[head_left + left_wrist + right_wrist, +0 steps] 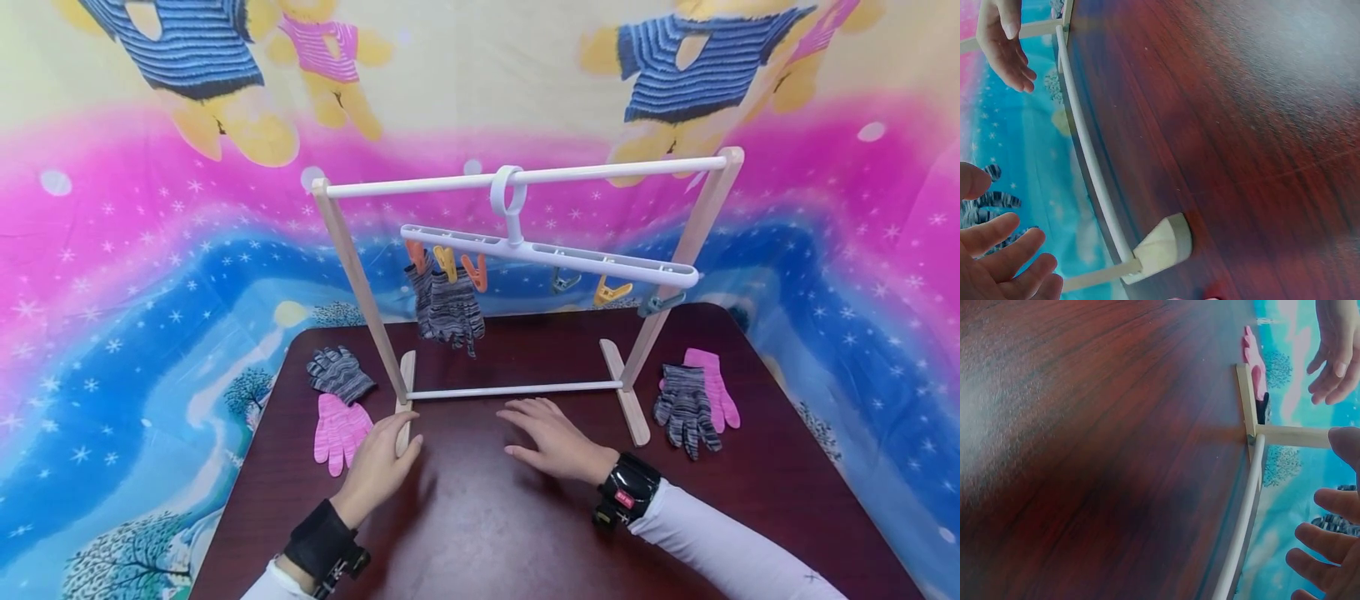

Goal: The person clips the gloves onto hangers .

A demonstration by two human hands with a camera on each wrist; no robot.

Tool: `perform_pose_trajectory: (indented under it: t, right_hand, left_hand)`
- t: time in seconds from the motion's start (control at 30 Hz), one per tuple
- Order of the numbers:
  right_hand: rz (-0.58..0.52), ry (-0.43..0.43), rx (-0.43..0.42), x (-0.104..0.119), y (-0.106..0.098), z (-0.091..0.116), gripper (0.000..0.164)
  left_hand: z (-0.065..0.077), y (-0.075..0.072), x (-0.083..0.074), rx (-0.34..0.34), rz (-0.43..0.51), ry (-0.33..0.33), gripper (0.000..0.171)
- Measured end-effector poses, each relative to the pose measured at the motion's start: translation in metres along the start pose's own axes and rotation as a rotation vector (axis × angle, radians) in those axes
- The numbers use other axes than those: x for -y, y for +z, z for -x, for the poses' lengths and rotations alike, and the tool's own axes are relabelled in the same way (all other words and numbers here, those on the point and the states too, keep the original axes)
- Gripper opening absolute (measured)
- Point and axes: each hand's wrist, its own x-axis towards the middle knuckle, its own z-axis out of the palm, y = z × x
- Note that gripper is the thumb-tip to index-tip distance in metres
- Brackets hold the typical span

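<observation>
My left hand (378, 462) hovers, fingers loosely extended, near the rack's left foot and holds nothing. Opposite it, my right hand (555, 442) is also empty, its relaxed fingers in front of the lower bar. Grey-black knitted gloves (452, 308) hang from the left half of a white clip hanger (600, 264), held by orange and yellow pegs. Left of the rack, a grey-black glove (343, 375) and a pink glove (341, 432) lie on the table. Another grey-black glove (684, 408) partly covers a pink glove (716, 392) at the right.
A wooden rack (358, 292) with white bars stands on the dark red table (480, 517); the hanger hooks over its top bar (615, 172). Green and yellow pegs (613, 290) dangle from the hanger's right half, holding nothing. A patterned cloth (150, 275) surrounds the table behind and beside it.
</observation>
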Motion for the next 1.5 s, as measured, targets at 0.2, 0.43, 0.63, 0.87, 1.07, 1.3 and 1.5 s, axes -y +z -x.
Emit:
perform_pose_trajectory:
  t: [0.2,0.43,0.63,0.87,1.07,1.3,1.5]
  right_hand:
    - [0.011,-0.008,0.002,0.001,0.007,-0.002,0.056]
    - [-0.018,-0.013,0.009,0.008,0.009,-0.005,0.055]
    - [-0.006,-0.023,0.007,0.012,0.011,-0.006,0.055]
    - [-0.015,-0.044,-0.007,0.013,0.016,-0.011,0.055]
    - [-0.024,-0.048,-0.004,0.014,0.018,-0.013,0.055]
    - [-0.030,-0.050,0.005,0.016,0.020,-0.018,0.054]
    - [-0.048,-0.015,0.015,0.019,0.022,-0.023,0.055]
  left_hand:
    - [0.002,0.000,0.007,-0.009,-0.006,-0.006,0.038]
    - [0.003,-0.002,0.010,0.002,-0.007,-0.031,0.037]
    - [0.004,-0.001,0.013,0.002,-0.014,-0.032,0.038]
    - [0.006,-0.003,0.017,-0.008,-0.005,-0.052,0.039]
    - [0.006,-0.005,0.021,-0.024,-0.005,-0.061,0.037]
    - [0.004,-0.008,0.026,-0.038,-0.013,-0.092,0.035]
    - [0.004,-0.010,0.030,-0.025,-0.011,-0.123,0.035]
